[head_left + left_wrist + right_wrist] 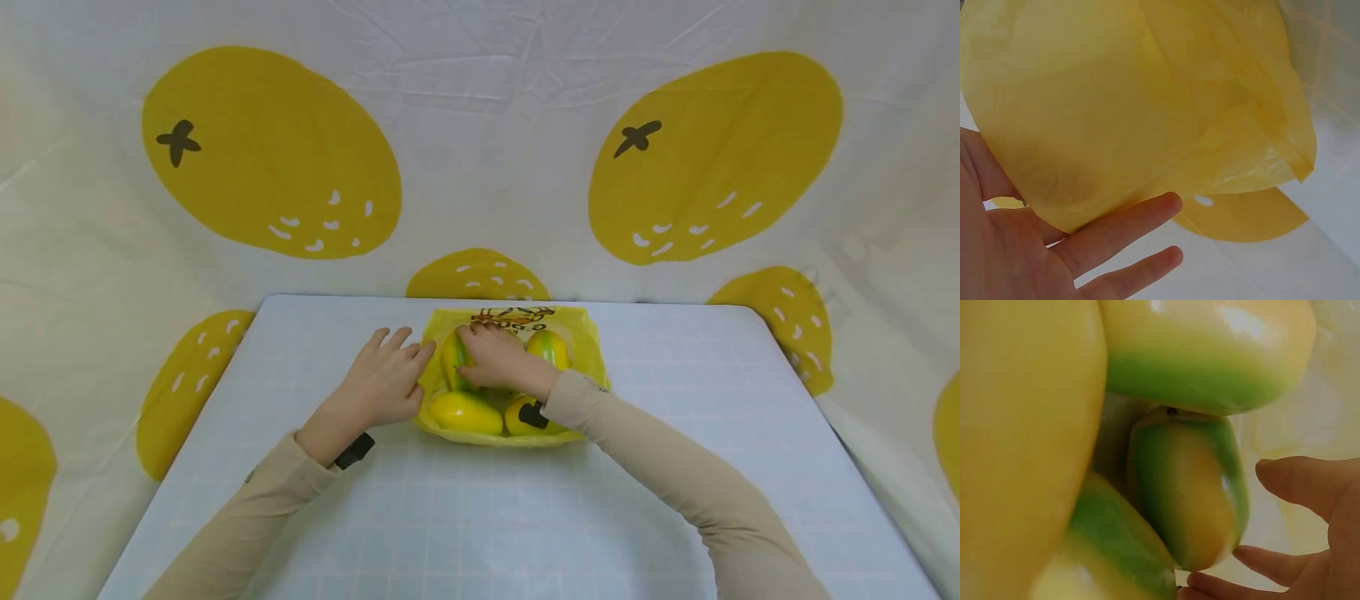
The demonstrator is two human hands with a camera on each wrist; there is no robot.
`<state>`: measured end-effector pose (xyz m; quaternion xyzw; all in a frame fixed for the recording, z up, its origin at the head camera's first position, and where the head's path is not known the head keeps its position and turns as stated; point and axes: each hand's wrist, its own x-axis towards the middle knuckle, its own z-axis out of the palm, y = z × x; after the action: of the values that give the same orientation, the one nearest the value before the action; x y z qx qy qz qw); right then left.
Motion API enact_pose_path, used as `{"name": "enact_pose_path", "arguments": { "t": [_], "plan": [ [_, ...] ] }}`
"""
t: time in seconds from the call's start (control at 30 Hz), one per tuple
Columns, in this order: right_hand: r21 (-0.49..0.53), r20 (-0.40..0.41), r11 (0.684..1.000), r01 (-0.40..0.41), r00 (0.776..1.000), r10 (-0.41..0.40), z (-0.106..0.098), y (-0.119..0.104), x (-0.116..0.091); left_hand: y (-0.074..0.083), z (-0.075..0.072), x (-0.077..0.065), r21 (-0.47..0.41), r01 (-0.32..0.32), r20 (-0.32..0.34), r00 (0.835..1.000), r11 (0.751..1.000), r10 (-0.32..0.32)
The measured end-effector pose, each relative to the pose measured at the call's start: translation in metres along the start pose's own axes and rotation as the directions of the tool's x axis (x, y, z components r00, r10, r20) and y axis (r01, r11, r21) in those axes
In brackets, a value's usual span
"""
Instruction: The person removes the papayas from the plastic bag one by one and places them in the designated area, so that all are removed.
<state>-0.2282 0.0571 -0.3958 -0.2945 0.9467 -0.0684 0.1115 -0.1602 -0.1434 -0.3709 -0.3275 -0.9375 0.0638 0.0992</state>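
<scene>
Several yellow-green mangoes lie in a yellow plastic bag [495,437] on the table, among them a front-left mango [467,413] and a back-right mango [548,348]. Over them reaches my right hand [498,358], partly hiding a back-left mango [452,358]. In the right wrist view, its thumb [1300,478] stands apart from a mango [1194,494] while a fingertip comes right up to the lower end. My left hand [382,379] is at the bag's left edge, fingers spread. The left wrist view shows extended fingers [1125,231] against the thin yellow film, which covers part of the hand.
A pale blue gridded tabletop [420,517] lies under the bag, its back edge close behind it. White fabric [495,167] printed with large yellow fruit hangs behind and at both sides. A black device [354,450] sits at the left wrist.
</scene>
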Motion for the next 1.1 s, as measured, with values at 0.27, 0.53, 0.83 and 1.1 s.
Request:
{"name": "enact_pose_path", "arguments": {
  "t": [0.27, 0.53, 0.83, 1.1],
  "plan": [
    [0.004, 0.031, 1.000, -0.026, 0.999, 0.026, 0.0026, -0.0018, 0.0053, 0.0007, -0.0007, -0.0014, -0.005, -0.003, -0.022, 1.000, 1.000, 0.003],
    [0.021, 0.076, 0.998, -0.060, 0.995, 0.058, 0.0020, -0.0046, 0.0087, -0.0001, -0.0003, -0.0013, -0.021, -0.005, -0.036, 0.999, 1.000, 0.004],
    [0.082, 0.131, 0.993, -0.091, 0.988, 0.080, 0.0015, -0.0042, 0.0103, 0.0004, 0.0006, -0.0013, -0.023, -0.011, -0.049, 0.999, 1.000, 0.010],
    [0.050, 0.163, 0.996, -0.076, 0.984, 0.067, 0.0010, -0.0001, 0.0105, 0.0000, 0.0015, -0.0021, -0.021, -0.012, -0.047, 0.999, 1.000, 0.011]
  ]
}}
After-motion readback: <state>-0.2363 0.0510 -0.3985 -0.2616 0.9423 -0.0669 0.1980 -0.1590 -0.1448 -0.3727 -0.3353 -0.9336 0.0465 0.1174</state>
